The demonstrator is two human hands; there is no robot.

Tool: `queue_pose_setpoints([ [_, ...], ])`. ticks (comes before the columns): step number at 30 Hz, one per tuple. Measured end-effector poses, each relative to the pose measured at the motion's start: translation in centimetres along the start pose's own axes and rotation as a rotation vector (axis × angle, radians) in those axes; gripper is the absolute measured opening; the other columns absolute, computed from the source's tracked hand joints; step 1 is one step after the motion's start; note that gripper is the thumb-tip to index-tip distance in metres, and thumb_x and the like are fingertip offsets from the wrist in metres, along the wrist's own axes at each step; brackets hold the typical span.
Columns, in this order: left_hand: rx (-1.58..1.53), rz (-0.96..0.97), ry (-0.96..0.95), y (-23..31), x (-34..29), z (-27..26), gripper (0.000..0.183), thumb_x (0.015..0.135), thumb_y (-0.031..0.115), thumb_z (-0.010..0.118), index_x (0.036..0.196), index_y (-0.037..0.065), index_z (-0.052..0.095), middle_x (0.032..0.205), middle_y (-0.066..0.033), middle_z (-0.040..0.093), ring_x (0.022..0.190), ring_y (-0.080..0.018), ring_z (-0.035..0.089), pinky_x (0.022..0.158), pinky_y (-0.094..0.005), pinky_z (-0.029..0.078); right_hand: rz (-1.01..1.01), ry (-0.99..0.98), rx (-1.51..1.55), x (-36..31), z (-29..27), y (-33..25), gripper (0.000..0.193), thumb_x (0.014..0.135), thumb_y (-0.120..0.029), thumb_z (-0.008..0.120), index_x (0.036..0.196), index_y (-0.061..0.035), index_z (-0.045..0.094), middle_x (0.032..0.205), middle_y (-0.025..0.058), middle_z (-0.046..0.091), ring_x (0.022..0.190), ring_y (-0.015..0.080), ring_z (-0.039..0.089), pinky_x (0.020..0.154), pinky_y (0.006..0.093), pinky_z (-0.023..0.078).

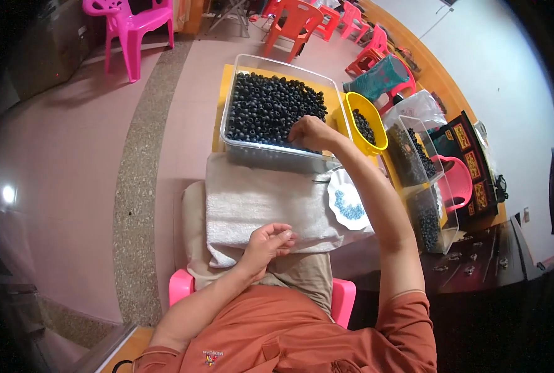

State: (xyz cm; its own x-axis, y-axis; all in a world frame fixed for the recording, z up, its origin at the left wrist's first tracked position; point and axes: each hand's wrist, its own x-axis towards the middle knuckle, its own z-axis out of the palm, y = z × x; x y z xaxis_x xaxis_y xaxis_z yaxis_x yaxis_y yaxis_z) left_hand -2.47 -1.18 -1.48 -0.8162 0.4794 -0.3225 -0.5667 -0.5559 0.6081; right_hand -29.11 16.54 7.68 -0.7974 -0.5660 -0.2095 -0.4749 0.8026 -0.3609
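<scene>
Right hand point(313, 134) is inside the near right part of a clear tub point(270, 153), fingers bent at the black beads point(270, 105); whether one is gripped cannot be told. Left hand point(267, 250) is loosely curled above the lap, by the white towel point(258, 202); any hold is unclear. A white dish point(337, 180) of blue bits point(349, 207) sits beneath the right forearm. A yellow basin point(377, 148) stands right of the tub.

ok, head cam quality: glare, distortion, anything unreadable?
Head view: fisheye bends the long speckled grey stone floor strip; corners go black. Same view: white glare on the pink tiled floor; tiny blue pieces in the scalloped white dish partly run together; whether the bare right hand at the round black beads pinches anything can't be made out.
</scene>
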Motion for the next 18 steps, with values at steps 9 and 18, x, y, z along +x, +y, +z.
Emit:
queue_pose_setpoints([
  [9, -0.086, -0.005, 0.008, -0.2, 0.2, -0.1, 0.022, 0.093, 0.012, 0.061, 0.111, 0.002, 0.055, 0.102, -0.0102, 0.065, 0.085, -0.013, 0.062, 0.075, -0.027, 0.054, 0.103, 0.152, 0.239, -2.3, -1.6, -0.3, 0.016, 0.073, -0.003, 0.072, 0.088, -0.0047, 0.074, 0.079, 0.0101, 0.071, 0.072, 0.0164, 0.066, 0.068, 0.0307, 0.053],
  [18, -0.107, 0.05, 0.013, 0.5, -0.3, 0.0, 0.022, 0.092, 0.012, 0.062, 0.111, 0.004, 0.057, 0.103, -0.0103, 0.066, 0.084, -0.0136, 0.063, 0.073, -0.0301, 0.055, -0.07, 0.565, 0.491, -8.3, -1.8, -5.9, 0.025, 0.076, 0.002, 0.074, 0.101, -0.0004, 0.069, 0.087, 0.0053, 0.067, 0.083, 0.012, 0.063, 0.072, 0.0262, 0.053],
])
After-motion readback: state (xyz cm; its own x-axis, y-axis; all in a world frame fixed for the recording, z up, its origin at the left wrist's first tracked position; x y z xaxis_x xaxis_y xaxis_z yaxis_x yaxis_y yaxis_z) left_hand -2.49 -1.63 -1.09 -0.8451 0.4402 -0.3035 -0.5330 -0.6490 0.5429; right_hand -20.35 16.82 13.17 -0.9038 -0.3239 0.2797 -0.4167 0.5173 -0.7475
